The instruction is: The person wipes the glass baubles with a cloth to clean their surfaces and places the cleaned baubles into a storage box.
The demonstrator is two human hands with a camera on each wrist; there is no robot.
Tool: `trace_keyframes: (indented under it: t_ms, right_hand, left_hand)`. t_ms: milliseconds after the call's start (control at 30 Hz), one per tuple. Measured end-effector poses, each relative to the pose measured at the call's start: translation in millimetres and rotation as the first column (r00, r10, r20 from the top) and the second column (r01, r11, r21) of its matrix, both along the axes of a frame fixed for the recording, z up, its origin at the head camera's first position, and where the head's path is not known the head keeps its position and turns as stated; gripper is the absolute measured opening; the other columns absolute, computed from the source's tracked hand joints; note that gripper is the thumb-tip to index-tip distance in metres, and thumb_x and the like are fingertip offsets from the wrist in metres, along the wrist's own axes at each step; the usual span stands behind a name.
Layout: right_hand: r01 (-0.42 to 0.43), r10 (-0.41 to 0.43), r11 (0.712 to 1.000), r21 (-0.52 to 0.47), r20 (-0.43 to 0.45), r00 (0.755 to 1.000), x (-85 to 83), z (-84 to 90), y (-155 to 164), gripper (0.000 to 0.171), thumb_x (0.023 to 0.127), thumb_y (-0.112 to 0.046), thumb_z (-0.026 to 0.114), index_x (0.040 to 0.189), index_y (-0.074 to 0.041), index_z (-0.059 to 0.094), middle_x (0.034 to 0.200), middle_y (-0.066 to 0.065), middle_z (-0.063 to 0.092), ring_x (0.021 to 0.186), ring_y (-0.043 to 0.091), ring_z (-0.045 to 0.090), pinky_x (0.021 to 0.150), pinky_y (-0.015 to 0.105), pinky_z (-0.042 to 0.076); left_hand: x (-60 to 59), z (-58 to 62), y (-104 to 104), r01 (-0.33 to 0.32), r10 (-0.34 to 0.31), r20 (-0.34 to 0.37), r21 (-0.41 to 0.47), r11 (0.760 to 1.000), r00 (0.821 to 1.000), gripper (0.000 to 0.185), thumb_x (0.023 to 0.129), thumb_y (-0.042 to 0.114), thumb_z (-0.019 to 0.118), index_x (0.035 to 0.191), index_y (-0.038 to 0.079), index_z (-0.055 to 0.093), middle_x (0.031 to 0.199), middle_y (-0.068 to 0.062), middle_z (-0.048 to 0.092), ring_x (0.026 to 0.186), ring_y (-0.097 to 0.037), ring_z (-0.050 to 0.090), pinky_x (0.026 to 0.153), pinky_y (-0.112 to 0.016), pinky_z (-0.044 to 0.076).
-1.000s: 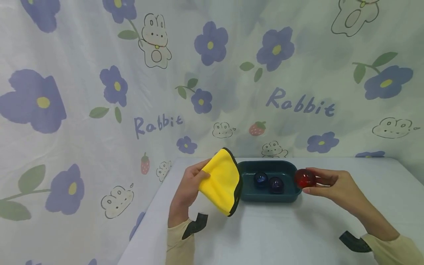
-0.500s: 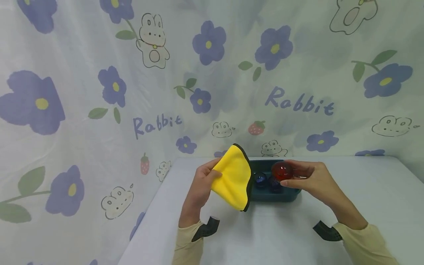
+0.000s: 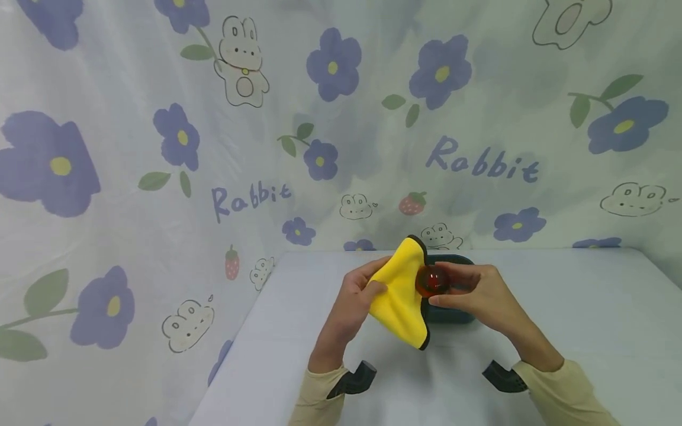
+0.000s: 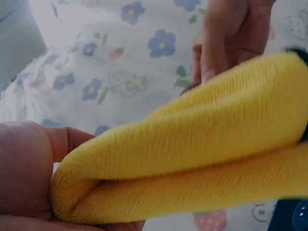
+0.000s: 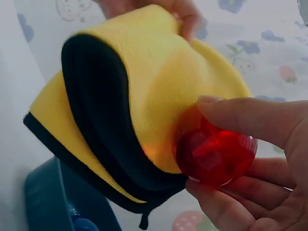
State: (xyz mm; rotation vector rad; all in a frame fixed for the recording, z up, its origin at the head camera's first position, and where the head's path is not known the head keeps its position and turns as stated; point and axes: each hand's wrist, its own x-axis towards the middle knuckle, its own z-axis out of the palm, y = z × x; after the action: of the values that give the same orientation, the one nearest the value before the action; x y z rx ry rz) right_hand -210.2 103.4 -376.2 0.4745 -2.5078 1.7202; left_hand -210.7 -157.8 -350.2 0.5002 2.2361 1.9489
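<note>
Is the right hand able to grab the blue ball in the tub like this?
Probably not: the right hand is busy holding the red ball. The blue ball sits in the open tub, so a free hand might reach it.

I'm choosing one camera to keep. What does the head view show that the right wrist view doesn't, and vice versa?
Head only: the beige sleeves and the "Rabbit" lettering on the curtain. Right wrist only: a dark loop hanging from the yellow cloth. Both: that cloth, the red ball, the teal tray, the left hand and the right hand.
</note>
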Motion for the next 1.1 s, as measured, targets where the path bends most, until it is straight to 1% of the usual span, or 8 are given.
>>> trace_keyframes:
  t_ms: [133,367,467,600,667,867,967,1100]
  right_hand:
    - [-0.004,0.004,1.0,0.01,-0.003,1.0,-1.2,-3.9,-4,0.069,0.079,-0.029,0.089,0.138,-0.004,0.065,0.133,0.016,0.07,0.118,0.035,0.071,0.088,0.031,0.062]
    - [-0.03,0.03,1.0,-0.003,-0.015,0.999,-1.6,-3.9,-9,0.066,0.08,-0.029,0.088,0.137,-0.004,0.066,0.128,0.014,0.073,0.11,0.028,0.074,0.089,0.031,0.062]
    - [-0.052,0.052,0.999,0.0,-0.02,0.998,-0.4,-3.2,-12,0.057,0.079,-0.028,0.089,0.129,-0.007,0.071,0.117,0.009,0.077,0.101,0.021,0.073,0.087,0.028,0.062]
    - [-0.06,0.061,0.998,0.017,-0.015,0.998,3.6,-2.0,-14,0.045,0.078,-0.028,0.09,0.117,-0.01,0.076,0.105,0.004,0.078,0.094,0.019,0.072,0.084,0.026,0.062]
    - [-0.057,0.058,0.998,0.022,-0.017,0.998,5.9,-1.4,-14,0.044,0.077,-0.027,0.09,0.115,-0.01,0.076,0.105,0.004,0.078,0.094,0.019,0.072,0.083,0.026,0.062]
    - [-0.077,0.077,0.997,0.02,-0.022,0.997,11.3,-1.6,-15,0.058,0.075,-0.025,0.092,0.125,-0.004,0.072,0.12,0.013,0.076,0.107,0.028,0.074,0.085,0.03,0.062]
    - [-0.083,0.083,0.996,0.011,-0.025,0.996,13.2,-1.4,-15,0.067,0.074,-0.025,0.092,0.132,0.0,0.068,0.126,0.017,0.073,0.111,0.033,0.074,0.085,0.033,0.062]
    - [-0.06,0.06,0.998,-0.007,-0.059,0.996,14.5,-0.2,-17,0.069,0.074,-0.024,0.092,0.133,0.0,0.067,0.129,0.019,0.072,0.11,0.035,0.074,0.084,0.034,0.063]
  left_hand:
    - [6.3,-2.9,11,-0.008,0.006,-0.042,-0.045,0.999,0.999,0.051,0.098,0.005,0.05,0.147,0.018,0.059,0.127,-0.015,0.064,0.097,-0.021,0.062,0.089,-0.034,0.054]
    - [16.1,-5.4,21,-0.02,-0.002,-0.15,-0.149,0.989,0.989,0.053,0.1,0.006,0.049,0.149,0.025,0.056,0.132,-0.007,0.063,0.098,-0.02,0.059,0.089,-0.031,0.052]
    - [20.8,-5.6,25,-0.047,-0.001,-0.212,-0.221,0.974,0.977,0.053,0.1,0.007,0.048,0.149,0.026,0.056,0.132,-0.006,0.064,0.091,-0.016,0.058,0.083,-0.026,0.052]
    - [24.8,-5.7,28,-0.078,-0.013,-0.281,-0.311,0.947,0.96,0.055,0.099,0.009,0.048,0.15,0.027,0.055,0.128,-0.005,0.066,0.079,-0.01,0.055,0.073,-0.022,0.05]
    - [25.2,-5.6,29,-0.083,-0.023,-0.299,-0.337,0.938,0.954,0.056,0.098,0.009,0.047,0.151,0.027,0.054,0.13,-0.005,0.066,0.078,-0.009,0.054,0.073,-0.021,0.049]
    - [20.3,-7.2,28,-0.08,-0.043,-0.303,-0.38,0.921,0.952,0.054,0.099,0.009,0.045,0.15,0.024,0.055,0.133,-0.004,0.067,0.081,-0.009,0.055,0.076,-0.022,0.05]
    - [16.7,-7.6,26,-0.068,-0.044,-0.283,-0.374,0.925,0.958,0.052,0.099,0.009,0.045,0.148,0.02,0.057,0.121,-0.005,0.069,0.078,-0.009,0.057,0.075,-0.022,0.051]
    - [13.8,-7.2,23,-0.048,-0.043,-0.255,-0.341,0.939,0.966,0.05,0.099,0.01,0.046,0.148,0.017,0.057,0.112,-0.006,0.068,0.077,-0.011,0.058,0.074,-0.023,0.052]
